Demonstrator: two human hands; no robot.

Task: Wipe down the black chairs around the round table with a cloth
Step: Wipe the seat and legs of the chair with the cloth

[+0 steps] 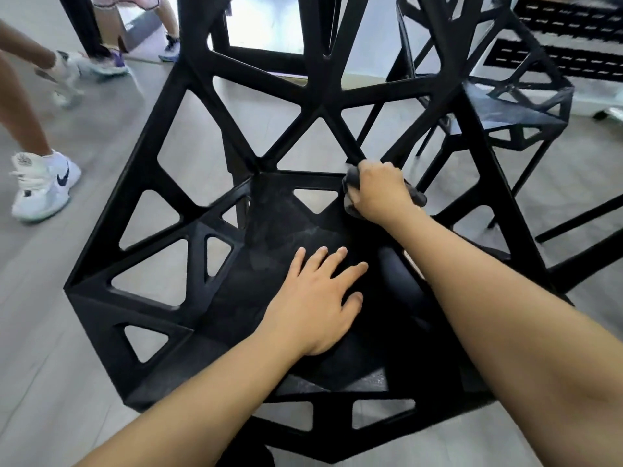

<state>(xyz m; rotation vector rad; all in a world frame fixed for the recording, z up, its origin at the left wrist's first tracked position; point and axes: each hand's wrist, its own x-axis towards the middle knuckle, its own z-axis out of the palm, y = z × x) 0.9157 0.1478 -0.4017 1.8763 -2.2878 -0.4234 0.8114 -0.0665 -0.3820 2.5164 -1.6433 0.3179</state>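
Observation:
A black chair (pixel 141 183) with triangular cut-outs fills the view, seen from above. My left hand (pixel 317 305) lies flat on its seat with the fingers spread. My right hand (pixel 379 190) grips a dark grey cloth (pixel 417 196) bunched against the chair's frame where the back's struts meet the far right corner of the seat. Most of the cloth is hidden under that hand.
A second black chair (pixel 515 106) of the same design stands close behind on the right. Another person's legs and white sneakers (pixel 40 187) are on the grey floor at the left. A further pair of shoes (pixel 108 64) and a cardboard box sit at the top left.

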